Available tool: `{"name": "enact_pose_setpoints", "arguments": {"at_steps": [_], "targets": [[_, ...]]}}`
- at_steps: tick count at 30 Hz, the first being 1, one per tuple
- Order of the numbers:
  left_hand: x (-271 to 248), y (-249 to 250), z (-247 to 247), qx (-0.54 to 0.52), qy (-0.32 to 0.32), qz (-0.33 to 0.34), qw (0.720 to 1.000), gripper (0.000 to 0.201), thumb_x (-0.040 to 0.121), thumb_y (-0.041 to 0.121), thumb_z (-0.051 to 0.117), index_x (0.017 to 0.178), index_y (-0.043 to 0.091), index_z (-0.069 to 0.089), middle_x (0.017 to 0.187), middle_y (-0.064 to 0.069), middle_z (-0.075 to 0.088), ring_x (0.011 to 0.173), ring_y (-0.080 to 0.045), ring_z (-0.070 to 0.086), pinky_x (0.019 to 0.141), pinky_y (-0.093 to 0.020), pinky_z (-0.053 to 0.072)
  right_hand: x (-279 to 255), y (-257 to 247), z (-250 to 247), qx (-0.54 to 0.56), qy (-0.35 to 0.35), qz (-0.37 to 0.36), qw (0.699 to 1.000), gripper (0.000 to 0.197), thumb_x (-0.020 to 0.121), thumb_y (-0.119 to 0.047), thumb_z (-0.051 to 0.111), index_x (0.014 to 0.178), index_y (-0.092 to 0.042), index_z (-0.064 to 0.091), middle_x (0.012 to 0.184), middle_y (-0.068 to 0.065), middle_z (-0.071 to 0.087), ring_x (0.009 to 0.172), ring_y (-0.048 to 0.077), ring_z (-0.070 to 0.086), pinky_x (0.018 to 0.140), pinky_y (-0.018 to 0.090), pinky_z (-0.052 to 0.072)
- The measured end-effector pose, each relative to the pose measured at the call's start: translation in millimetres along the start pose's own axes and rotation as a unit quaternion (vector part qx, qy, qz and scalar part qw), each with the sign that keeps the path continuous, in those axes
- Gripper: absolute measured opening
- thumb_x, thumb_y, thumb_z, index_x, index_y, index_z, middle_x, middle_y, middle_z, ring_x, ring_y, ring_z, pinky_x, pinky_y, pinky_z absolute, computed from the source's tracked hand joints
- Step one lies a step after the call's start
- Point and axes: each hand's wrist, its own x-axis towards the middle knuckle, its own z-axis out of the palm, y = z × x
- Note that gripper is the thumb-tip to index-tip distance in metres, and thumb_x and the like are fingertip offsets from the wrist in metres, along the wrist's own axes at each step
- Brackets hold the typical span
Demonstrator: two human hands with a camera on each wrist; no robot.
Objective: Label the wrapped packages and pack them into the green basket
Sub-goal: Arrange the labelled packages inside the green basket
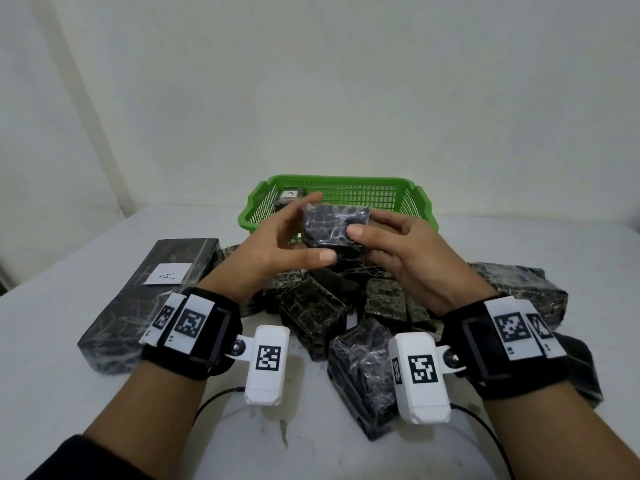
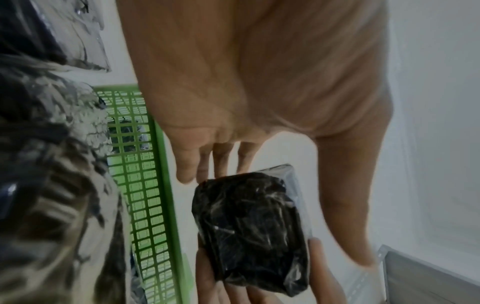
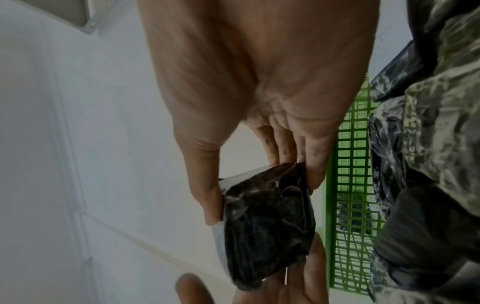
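Small wrapped package (image 1: 334, 227), black marbled film, is held up in the air between both hands, just near of the green basket (image 1: 349, 194) and above the pile. Right hand (image 1: 398, 251) grips it: thumb on the near face, fingers behind the right end; right wrist view shows the thumb (image 3: 207, 195) along one edge and fingers (image 3: 311, 156) on the opposite edge of the package (image 3: 265, 224). Left hand (image 1: 273, 247) is open, fingers spread and relaxed, thumb under the package's near-left corner. Whether it actually touches is unclear, since the left wrist view is blurred; there the left fingers (image 2: 205, 162) sit just beside the package (image 2: 249, 226) and the right hand's fingers cup it from below.

Pile of wrapped packages (image 1: 346, 313) lies on the white table (image 1: 69, 265), near of the basket, under the hands. Long wrapped box (image 1: 152, 299) lies left of the pile, with a white label (image 1: 168, 273) marked "A" on top. Inside the basket, far-left corner, one package with an "A" label (image 1: 290, 194). Both wrists wear black straps with white marker tags.
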Motion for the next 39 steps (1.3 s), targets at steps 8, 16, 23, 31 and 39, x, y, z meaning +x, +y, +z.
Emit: {"name": "enact_pose_setpoints", "arguments": {"at_steps": [8, 16, 23, 31, 39], "targets": [[0, 0, 2, 0.007, 0.027, -0.009, 1.0, 0.091, 0.063, 0.02, 0.089, 0.145, 0.016, 0.052, 0.137, 0.001, 0.067, 0.128, -0.013, 0.063, 0.109, -0.034, 0.049, 0, 4, -3, -0.083, -0.024, -0.023, 0.996, 0.087, 0.059, -0.022, 0.1, 0.137, -0.01, 0.061, 0.124, 0.005, 0.076, 0.119, 0.02, 0.071, 0.109, 0.043, 0.053], [-2, 1, -7, -0.027, 0.02, -0.009, 0.999, 0.107, 0.054, 0.037, 0.1, 0.147, 0.013, 0.051, 0.145, -0.005, 0.06, 0.138, -0.024, 0.055, 0.117, -0.048, 0.04, 0, 2, -5, -0.097, -0.048, -0.04, 0.993, 0.097, 0.052, -0.026, 0.097, 0.141, -0.014, 0.059, 0.133, 0.003, 0.072, 0.127, 0.019, 0.067, 0.115, 0.047, 0.048], [-1, 0, -7, -0.025, 0.02, -0.008, 0.999, 0.089, 0.061, 0.021, 0.088, 0.143, 0.011, 0.054, 0.138, -0.006, 0.066, 0.131, -0.024, 0.061, 0.114, -0.045, 0.043, -2, 1, -2, -0.038, -0.054, -0.022, 0.998, 0.08, 0.065, -0.007, 0.089, 0.139, -0.006, 0.058, 0.131, 0.012, 0.072, 0.12, 0.022, 0.071, 0.101, 0.032, 0.057], [1, -1, -5, -0.042, 0.013, 0.003, 0.999, 0.085, 0.062, 0.016, 0.086, 0.141, 0.012, 0.055, 0.137, -0.007, 0.067, 0.13, -0.024, 0.061, 0.111, -0.042, 0.047, -3, -2, 2, -0.01, -0.05, -0.011, 0.999, 0.06, 0.073, -0.011, 0.08, 0.13, -0.003, 0.064, 0.124, 0.011, 0.075, 0.109, 0.019, 0.073, 0.088, 0.026, 0.06], [-1, 1, -3, -0.015, -0.073, -0.002, 0.997, 0.097, 0.063, 0.003, 0.087, 0.15, 0.014, 0.046, 0.149, -0.002, 0.055, 0.144, -0.019, 0.047, 0.113, -0.043, 0.045, -4, -3, 0, -0.043, 0.013, 0.08, 0.996, 0.022, 0.1, -0.02, 0.065, 0.113, -0.004, 0.075, 0.12, 0.024, 0.074, 0.088, 0.028, 0.067, 0.066, 0.029, 0.06]]}}
